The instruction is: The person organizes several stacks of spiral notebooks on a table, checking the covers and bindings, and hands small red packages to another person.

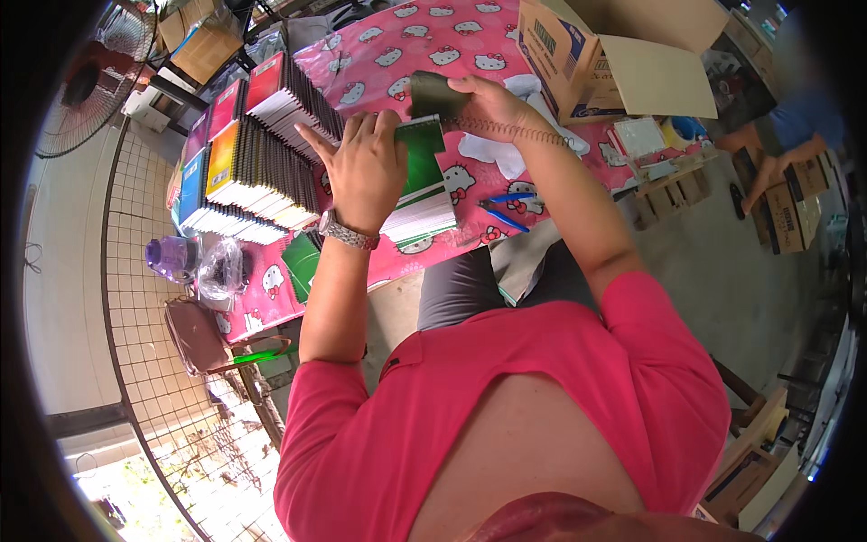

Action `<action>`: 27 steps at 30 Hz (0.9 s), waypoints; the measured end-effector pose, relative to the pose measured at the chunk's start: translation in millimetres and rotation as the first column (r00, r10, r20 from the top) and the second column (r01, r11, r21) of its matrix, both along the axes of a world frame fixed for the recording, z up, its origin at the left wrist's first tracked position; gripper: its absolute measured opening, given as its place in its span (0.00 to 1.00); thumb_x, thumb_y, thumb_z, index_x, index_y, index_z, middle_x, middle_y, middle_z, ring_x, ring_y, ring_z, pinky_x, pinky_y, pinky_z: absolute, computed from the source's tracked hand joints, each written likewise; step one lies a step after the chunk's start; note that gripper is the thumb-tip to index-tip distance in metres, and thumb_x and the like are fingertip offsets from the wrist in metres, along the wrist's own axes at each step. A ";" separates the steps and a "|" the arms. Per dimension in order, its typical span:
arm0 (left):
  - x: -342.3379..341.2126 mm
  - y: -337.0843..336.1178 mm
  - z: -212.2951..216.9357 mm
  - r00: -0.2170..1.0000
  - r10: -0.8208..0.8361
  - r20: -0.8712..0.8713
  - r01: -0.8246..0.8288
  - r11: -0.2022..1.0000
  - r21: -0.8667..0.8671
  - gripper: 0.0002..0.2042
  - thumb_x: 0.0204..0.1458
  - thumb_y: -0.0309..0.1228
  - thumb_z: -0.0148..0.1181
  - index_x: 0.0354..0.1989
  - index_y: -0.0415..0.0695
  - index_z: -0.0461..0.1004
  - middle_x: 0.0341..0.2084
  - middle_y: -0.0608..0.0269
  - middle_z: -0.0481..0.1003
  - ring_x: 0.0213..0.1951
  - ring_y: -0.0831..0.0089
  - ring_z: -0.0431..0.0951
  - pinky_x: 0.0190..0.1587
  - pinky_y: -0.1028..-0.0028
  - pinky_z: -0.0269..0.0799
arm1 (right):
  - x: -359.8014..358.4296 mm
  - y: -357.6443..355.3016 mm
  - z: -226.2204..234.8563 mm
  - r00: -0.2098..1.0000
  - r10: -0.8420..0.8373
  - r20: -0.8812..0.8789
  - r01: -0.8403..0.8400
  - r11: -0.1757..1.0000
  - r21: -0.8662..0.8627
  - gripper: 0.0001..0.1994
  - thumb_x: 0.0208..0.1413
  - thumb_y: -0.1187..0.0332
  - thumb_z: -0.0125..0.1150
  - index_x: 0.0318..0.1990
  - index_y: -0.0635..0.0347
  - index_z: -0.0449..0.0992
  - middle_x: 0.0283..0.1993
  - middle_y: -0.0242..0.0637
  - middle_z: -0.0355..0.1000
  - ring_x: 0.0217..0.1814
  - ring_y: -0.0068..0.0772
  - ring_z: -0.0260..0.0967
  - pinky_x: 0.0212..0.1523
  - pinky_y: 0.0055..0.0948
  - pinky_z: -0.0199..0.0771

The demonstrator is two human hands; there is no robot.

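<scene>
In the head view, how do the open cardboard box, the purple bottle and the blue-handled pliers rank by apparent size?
1. Cardboard box, largest.
2. Purple bottle.
3. Blue-handled pliers, look about the same as the bottle; fisheye bending makes ranking those two unsure.

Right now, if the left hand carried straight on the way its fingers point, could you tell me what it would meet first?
Probably the row of spiral-bound notebooks standing on the pink patterned tablecloth; the left hand rests on a green-covered notebook stack, though depth is unclear.

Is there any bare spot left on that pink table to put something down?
Yes: the far stretch of pink tablecloth, between the notebook rows and the cardboard box, looks bare. A smaller patch lies beside the blue pliers. The table's left side is crowded with notebooks, and the middle is taken by the green stack under both hands.
</scene>
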State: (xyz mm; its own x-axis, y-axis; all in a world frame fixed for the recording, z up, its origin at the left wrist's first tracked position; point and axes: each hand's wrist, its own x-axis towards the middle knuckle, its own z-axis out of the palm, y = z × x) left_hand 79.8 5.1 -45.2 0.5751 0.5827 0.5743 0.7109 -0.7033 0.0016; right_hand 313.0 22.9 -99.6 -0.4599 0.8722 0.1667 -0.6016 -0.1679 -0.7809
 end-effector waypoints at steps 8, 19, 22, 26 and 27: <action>8.8 -15.4 -22.7 0.970 0.193 0.150 -0.182 0.980 -0.083 0.17 0.53 0.49 0.60 0.40 0.48 0.72 0.44 0.61 0.71 0.57 0.54 0.66 0.51 0.19 0.42 | 1.1 -20.6 35.6 0.988 -0.013 0.154 -0.033 0.957 0.288 0.33 0.57 0.52 0.56 0.66 0.64 0.62 0.63 0.43 0.66 0.65 0.36 0.64 0.63 0.36 0.63; -7.1 -0.7 -13.0 0.983 0.034 0.180 -0.014 0.994 -0.109 0.21 0.44 0.51 0.69 0.35 0.47 0.74 0.34 0.63 0.74 0.42 0.57 0.72 0.36 0.54 0.67 | 15.3 -15.5 59.3 0.646 -0.061 0.761 -0.112 0.978 0.174 0.34 0.52 0.57 0.58 0.66 0.64 0.64 0.61 0.42 0.68 0.60 0.33 0.65 0.63 0.33 0.61; -8.9 -2.1 -14.4 0.983 0.042 0.177 -0.022 0.993 -0.113 0.22 0.43 0.52 0.69 0.35 0.47 0.74 0.34 0.63 0.74 0.42 0.57 0.72 0.36 0.54 0.67 | 13.1 -13.2 58.2 0.925 0.217 0.312 -0.276 0.948 0.157 0.33 0.55 0.55 0.58 0.66 0.59 0.64 0.56 0.32 0.69 0.57 0.26 0.64 0.54 0.25 0.63; -6.5 -2.9 -5.9 0.978 -0.002 0.207 0.024 0.994 -0.104 0.21 0.43 0.49 0.71 0.34 0.44 0.75 0.31 0.59 0.74 0.39 0.54 0.71 0.39 0.56 0.68 | 20.6 -2.3 47.4 0.868 0.059 0.492 -0.159 0.974 0.164 0.32 0.54 0.57 0.59 0.66 0.59 0.64 0.56 0.31 0.70 0.55 0.25 0.65 0.55 0.25 0.63; -9.2 -3.9 -7.1 0.975 0.002 0.221 0.024 0.994 -0.111 0.21 0.43 0.47 0.71 0.34 0.42 0.76 0.30 0.58 0.74 0.38 0.53 0.71 0.40 0.57 0.68 | 10.5 -9.9 70.3 0.937 0.251 0.242 -0.300 0.935 0.190 0.31 0.54 0.58 0.60 0.64 0.60 0.66 0.56 0.31 0.70 0.52 0.24 0.66 0.53 0.25 0.63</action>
State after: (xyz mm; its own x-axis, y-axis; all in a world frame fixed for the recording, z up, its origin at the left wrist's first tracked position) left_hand 70.6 1.2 -52.4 0.4487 0.6450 0.6186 0.6765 -0.6974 0.2365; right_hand 323.6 13.0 -29.3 -0.7220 0.6581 0.2136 -0.3746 -0.1123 -0.9204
